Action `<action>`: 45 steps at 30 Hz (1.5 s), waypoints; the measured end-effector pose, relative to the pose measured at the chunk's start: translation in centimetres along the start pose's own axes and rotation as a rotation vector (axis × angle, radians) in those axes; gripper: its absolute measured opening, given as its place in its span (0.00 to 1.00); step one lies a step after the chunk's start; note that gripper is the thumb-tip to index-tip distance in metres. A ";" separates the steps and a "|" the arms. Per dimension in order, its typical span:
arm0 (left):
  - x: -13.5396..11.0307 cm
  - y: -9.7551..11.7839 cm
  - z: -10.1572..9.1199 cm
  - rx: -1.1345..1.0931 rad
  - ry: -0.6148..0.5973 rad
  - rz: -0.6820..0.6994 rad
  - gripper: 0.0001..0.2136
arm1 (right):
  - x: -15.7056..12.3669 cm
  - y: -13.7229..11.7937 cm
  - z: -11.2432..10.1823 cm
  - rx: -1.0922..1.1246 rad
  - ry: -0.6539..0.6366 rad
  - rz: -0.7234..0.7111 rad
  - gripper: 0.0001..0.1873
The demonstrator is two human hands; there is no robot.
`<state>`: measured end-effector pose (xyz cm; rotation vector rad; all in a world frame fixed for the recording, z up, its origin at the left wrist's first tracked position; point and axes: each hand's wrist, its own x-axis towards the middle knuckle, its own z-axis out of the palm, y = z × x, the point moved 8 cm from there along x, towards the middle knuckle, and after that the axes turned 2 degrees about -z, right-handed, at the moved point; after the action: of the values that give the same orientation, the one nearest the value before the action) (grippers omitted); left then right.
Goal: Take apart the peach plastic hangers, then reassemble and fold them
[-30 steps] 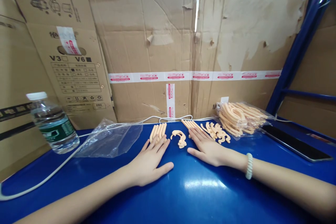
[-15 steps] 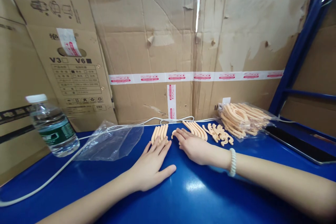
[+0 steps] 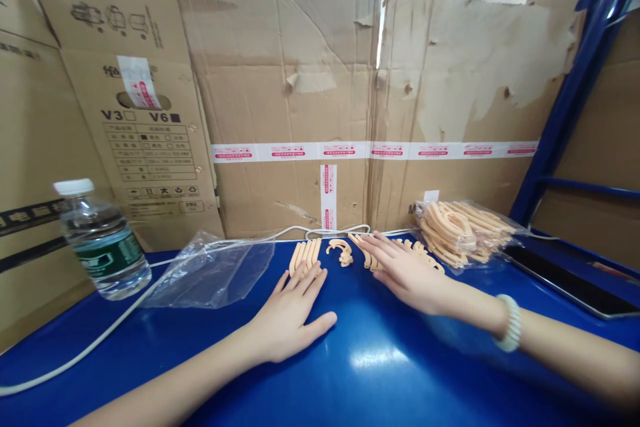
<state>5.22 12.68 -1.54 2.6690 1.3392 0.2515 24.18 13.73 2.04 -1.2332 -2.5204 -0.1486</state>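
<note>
- Left hand (image 3: 285, 320): flat on the blue surface (image 3: 350, 373), fingers spread, holding nothing; tips touch the row of straight peach strips (image 3: 305, 255), long axes running near-to-far.
- Right hand (image 3: 407, 273): fingers extended, empty, over curved peach pieces (image 3: 370, 250); loose hook pieces (image 3: 341, 250) lie just left, nearer this hand.

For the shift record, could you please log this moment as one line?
left hand: flat, fingertips at row of peach curved rubber strips | right hand: flat, over loose peach strips | surface: glossy blue table
</note>
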 end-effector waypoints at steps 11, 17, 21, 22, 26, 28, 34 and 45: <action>0.0 -0.1 0.2 -0.008 0.038 -0.009 0.35 | -5.7 7.6 1.4 0.031 -0.114 0.156 0.32; -0.1 0.0 0.0 -0.003 0.040 -0.001 0.34 | -3.3 8.8 1.8 0.074 -0.036 0.130 0.30; 0.0 -0.1 0.2 -0.028 0.023 -0.011 0.34 | -3.1 9.7 2.3 0.071 -0.002 0.138 0.30; 0.1 -0.2 0.0 -0.056 0.043 -0.015 0.34 | -3.1 9.9 2.4 0.062 0.007 0.153 0.30; -0.1 -1.9 -2.1 -0.335 0.355 -0.049 0.29 | -3.7 9.9 1.6 0.003 0.067 0.204 0.33; -0.3 -3.3 -2.8 -0.432 0.478 -0.093 0.23 | -3.9 8.4 0.2 -0.058 0.136 0.162 0.31; -0.4 -4.7 -2.8 -0.481 0.524 -0.166 0.16 | -4.3 -1.5 -1.5 0.107 0.011 -0.203 0.16; -1.8 -2.5 -4.8 -0.419 0.629 -0.121 0.10 | -4.8 -4.5 -0.2 0.232 -0.150 -0.335 0.18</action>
<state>1.22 13.00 2.50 2.2166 1.3788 1.2800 23.47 7.27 0.83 -0.7544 -2.7618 0.1613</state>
